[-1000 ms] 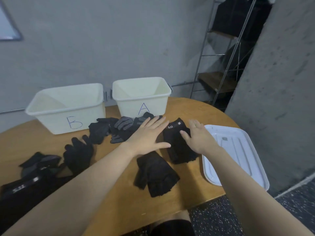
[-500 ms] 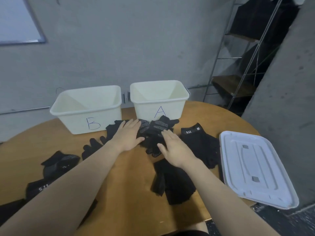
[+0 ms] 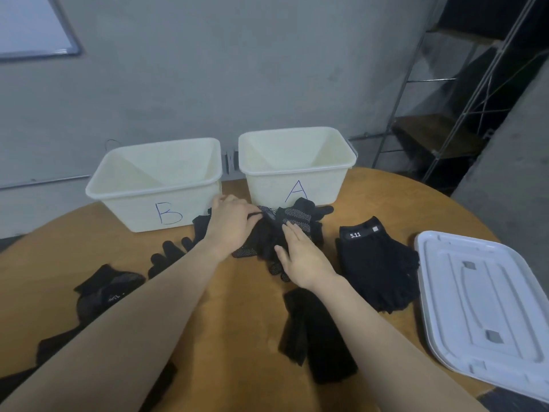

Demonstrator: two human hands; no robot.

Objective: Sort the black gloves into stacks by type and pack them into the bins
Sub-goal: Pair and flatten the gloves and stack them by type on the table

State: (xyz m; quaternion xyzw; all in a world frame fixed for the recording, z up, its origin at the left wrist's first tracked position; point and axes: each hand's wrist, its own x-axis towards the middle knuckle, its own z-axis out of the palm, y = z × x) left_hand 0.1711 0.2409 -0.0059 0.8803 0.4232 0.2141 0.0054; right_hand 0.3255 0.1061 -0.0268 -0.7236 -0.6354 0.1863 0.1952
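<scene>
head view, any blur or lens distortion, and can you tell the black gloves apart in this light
Head view: wide-angle bending bows the round wooden table edge and the metal shelf frame; soft dim light; the dotted black gloves show texture, the plain black gloves merge into dark shapes.

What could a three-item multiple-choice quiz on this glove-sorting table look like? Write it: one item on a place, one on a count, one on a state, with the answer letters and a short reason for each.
1. Where does the white lid lie?
A. on the table's right edge
B. on bin A
C. inside bin B

2. How many white bins stand on the table?
A. one
B. two
C. three

3. What state is bin A in?
A. packed with gloves
B. tipped over
C. upright and empty

Answers:
1. A: the lid lies flat right of the 5.11 gloves.
2. B: only bin A and bin B stand there.
3. C: its pale inside shows bare, while the left hand and right hand work the dotted gloves in front of it.
</scene>
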